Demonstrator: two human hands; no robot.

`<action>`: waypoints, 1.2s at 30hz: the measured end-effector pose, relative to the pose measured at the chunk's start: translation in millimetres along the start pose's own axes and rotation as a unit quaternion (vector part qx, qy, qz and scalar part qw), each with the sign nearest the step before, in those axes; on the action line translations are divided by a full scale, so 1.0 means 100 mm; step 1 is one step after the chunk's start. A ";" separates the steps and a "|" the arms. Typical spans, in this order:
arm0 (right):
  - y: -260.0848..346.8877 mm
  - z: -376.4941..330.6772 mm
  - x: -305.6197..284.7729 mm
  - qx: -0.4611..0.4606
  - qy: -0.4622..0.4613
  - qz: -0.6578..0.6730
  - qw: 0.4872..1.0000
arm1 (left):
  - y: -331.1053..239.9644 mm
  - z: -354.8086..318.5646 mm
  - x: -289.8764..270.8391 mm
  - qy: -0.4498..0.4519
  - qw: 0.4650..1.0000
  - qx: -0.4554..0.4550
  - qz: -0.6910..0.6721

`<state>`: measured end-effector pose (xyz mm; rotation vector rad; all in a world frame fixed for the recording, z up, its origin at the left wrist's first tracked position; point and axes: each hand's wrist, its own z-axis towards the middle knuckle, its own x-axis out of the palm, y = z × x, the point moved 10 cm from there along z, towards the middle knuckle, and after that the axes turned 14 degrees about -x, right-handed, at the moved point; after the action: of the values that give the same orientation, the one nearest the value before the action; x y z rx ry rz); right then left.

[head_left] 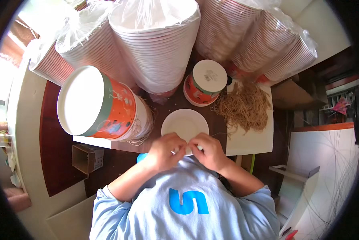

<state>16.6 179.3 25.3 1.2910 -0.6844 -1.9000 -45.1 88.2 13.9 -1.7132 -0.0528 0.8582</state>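
- White round container (pixel 185 122) sits at the near edge of the dark brown worktop (pixel 172 103), directly in front of the person; its round white face, pale and plain, points up toward the viewer, ringed by a smooth, slightly raised rim.
- Left hand (pixel 167 149) and right hand (pixel 208 150) meet over the container's near side, covering part of that rim, knuckles up and fingertips almost together.
- Fingers of both hands are pinched closed, with a small white bit (pixel 200 147) showing at the right hand and another at the left; whether these belong to the container is too small to tell.
- Large bucket (pixel 107 108) in orange and green, its round white end facing up, leans to the left, loose strands of twine (pixel 141 141) beside it.
- Smaller bucket (pixel 205 82) in matching colours stands just beyond the container, white end up.
- Tangled brown fibre (pixel 245 106) lies heaped at right, partly over a white sheet (pixel 249 144).
- Tall nested stacks (pixel 153 44) in clear plastic wrap line the far side.
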 end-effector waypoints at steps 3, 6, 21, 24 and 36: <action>-0.42 0.08 0.06 0.093 -0.027 0.042 0.994 | 0.40 0.18 -0.25 -0.149 0.983 -0.090 0.055; -0.81 0.09 0.26 0.204 -0.045 0.111 0.972 | 0.67 0.31 -0.31 -0.180 0.968 -0.168 0.042; -1.13 0.30 0.62 0.094 0.004 -0.073 0.993 | 1.37 0.32 0.06 -0.132 0.943 -0.259 -0.164; -1.06 0.34 0.62 0.077 0.006 -0.089 0.993 | 1.46 0.33 0.10 -0.118 0.942 -0.254 -0.186; -1.01 0.35 0.66 0.051 0.010 -0.158 0.986 | 1.49 0.33 0.13 -0.106 0.931 -0.287 -0.202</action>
<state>-58.8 187.5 -74.7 1.5578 -0.6008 -2.1218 -112.0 70.3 -122.5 -2.0317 -0.8472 0.7495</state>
